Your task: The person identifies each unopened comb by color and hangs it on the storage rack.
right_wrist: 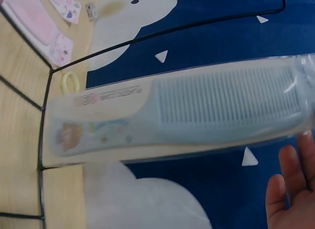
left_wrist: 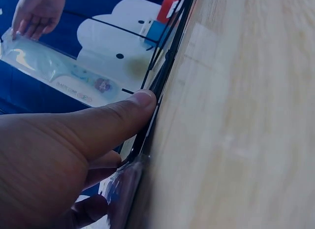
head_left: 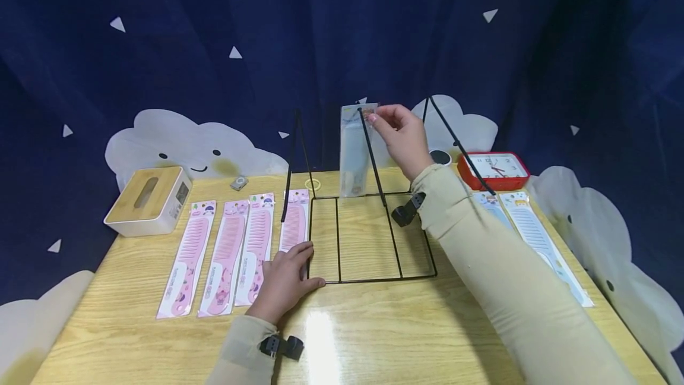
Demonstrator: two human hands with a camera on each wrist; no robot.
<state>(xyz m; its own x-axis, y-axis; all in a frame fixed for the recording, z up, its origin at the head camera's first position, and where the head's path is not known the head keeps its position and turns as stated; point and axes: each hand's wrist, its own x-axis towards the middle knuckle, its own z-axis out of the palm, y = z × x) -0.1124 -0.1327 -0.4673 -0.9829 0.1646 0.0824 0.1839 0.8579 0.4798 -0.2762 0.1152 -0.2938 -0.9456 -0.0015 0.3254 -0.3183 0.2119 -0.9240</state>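
Observation:
My right hand (head_left: 403, 138) pinches the upper right edge of a light-blue comb in a clear package (head_left: 354, 153). The package hangs upright at the far side of a black wire rack (head_left: 401, 278), behind the tip of its middle slanted prong. In the right wrist view the comb (right_wrist: 216, 115) shows its teeth toward the hand and its handle low by the rack's back bar. My left hand (head_left: 285, 278) holds the rack's front left corner, thumb on the front wire and fingers by the left side. The left wrist view shows that thumb (left_wrist: 118, 118) on the wire.
Several packaged pink combs (head_left: 181, 260) lie left of the rack, one right beside its left wire. Packaged blue combs (head_left: 540, 236) lie at the right, near a red clock (head_left: 497, 168). A wood-topped tissue box (head_left: 152, 198), a small grey clip (head_left: 238, 182) and a yellow ring (head_left: 313, 184) stand farther back.

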